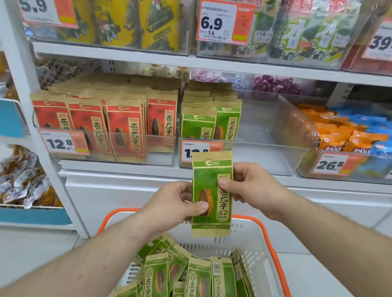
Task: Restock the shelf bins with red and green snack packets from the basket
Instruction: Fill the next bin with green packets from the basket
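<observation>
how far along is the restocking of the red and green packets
Done: the red packet bin looks full. In hand: left hand and right hand hold one green packet upright. Left: the green packet bin is mostly bare, and the basket holds many green packets.

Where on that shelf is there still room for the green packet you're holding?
The clear bin is bare to the right of its standing green packets, up to the wall bordering the orange snacks. The red packets' bin is crowded across. Both hands hold the green packet over the basket.
</observation>
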`<state>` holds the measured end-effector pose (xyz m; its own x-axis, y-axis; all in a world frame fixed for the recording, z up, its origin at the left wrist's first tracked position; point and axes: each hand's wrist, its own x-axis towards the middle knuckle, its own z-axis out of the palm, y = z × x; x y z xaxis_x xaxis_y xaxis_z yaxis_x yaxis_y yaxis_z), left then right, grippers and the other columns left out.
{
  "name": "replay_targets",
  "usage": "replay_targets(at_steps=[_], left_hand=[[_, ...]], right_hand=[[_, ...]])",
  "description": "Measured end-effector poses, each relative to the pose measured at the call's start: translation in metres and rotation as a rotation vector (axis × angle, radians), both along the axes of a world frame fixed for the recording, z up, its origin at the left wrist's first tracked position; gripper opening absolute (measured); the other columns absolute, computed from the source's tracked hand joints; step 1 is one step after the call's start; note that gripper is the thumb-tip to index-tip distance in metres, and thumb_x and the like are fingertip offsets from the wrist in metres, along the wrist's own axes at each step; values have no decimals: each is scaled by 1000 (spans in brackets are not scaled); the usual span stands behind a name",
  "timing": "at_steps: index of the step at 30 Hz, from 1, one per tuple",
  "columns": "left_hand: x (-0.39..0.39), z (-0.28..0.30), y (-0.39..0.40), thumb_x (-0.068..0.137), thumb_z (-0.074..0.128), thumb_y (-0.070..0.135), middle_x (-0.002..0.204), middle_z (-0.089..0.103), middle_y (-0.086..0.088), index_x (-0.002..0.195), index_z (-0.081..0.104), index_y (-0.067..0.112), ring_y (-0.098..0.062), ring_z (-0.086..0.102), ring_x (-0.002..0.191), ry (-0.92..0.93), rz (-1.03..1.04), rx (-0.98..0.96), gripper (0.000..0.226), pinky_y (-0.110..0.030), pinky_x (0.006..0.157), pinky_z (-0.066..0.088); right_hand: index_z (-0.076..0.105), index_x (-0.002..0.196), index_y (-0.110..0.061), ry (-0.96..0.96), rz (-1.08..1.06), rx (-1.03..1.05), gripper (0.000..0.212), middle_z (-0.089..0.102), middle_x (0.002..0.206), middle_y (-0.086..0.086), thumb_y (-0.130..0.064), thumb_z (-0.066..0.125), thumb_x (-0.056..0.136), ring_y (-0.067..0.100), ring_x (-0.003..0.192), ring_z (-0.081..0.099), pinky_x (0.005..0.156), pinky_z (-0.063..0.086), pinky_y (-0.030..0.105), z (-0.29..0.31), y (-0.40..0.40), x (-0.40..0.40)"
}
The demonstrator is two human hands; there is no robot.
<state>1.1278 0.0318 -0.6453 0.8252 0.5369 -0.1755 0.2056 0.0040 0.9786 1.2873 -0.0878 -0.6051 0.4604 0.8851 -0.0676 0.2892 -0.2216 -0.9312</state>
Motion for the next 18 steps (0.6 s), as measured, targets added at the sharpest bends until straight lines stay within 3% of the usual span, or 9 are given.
replay_targets(at_steps=[3,5,7,10,12,14,16,18], left_hand=[[14,16,0,82,75,14,102,75,-3,112,67,15,-16,71,95,-96,31,22,32,-21,75,56],[25,32,7,75,75,34,104,72,5,115,65,19,-7,68,96,-156,113,170,44,-17,78,52],[34,46,21,79,75,42,105,69,10,115,63,23,-5,64,96,-174,278,418,43,-20,83,50],[45,58,47,85,69,47,114,64,8,120,62,22,-15,58,107,-19,522,898,43,-37,95,47],[53,59,60,85,66,54,123,62,5,130,56,23,-20,54,117,191,549,1099,55,-41,99,38],[58,55,68,84,64,59,117,65,4,134,51,24,-21,57,113,335,496,1139,62,-41,98,35],[60,46,72,85,65,55,101,69,2,128,51,23,-23,62,99,357,495,1151,56,-39,91,39],[61,39,74,86,66,47,95,70,-2,119,54,20,-26,63,92,338,536,1170,45,-38,86,41]], right_hand=[[69,92,-7,44,-64,104,10,66,70,1,-1,61,94,1,47,51,47,40,14,16,0,10],[68,89,-10,-10,-134,201,13,65,63,-5,1,62,93,4,47,50,47,40,16,35,1,23],[68,90,-12,-93,-221,314,14,65,66,-3,1,63,92,4,47,48,49,40,19,56,3,35],[67,94,-15,-128,-329,492,16,69,81,-1,0,61,94,-2,56,57,54,44,15,80,7,53],[68,97,-18,-204,-377,554,15,70,86,-2,-4,62,95,-1,64,59,57,46,14,88,12,65],[69,97,-21,-250,-391,555,15,73,91,-2,-7,64,95,4,73,65,65,51,19,89,20,79],[70,94,-25,-282,-391,500,16,75,97,1,-9,66,93,17,89,70,78,57,31,83,33,94],[70,90,-25,-302,-369,431,16,75,98,5,-9,68,92,21,89,70,84,57,40,74,48,107]])
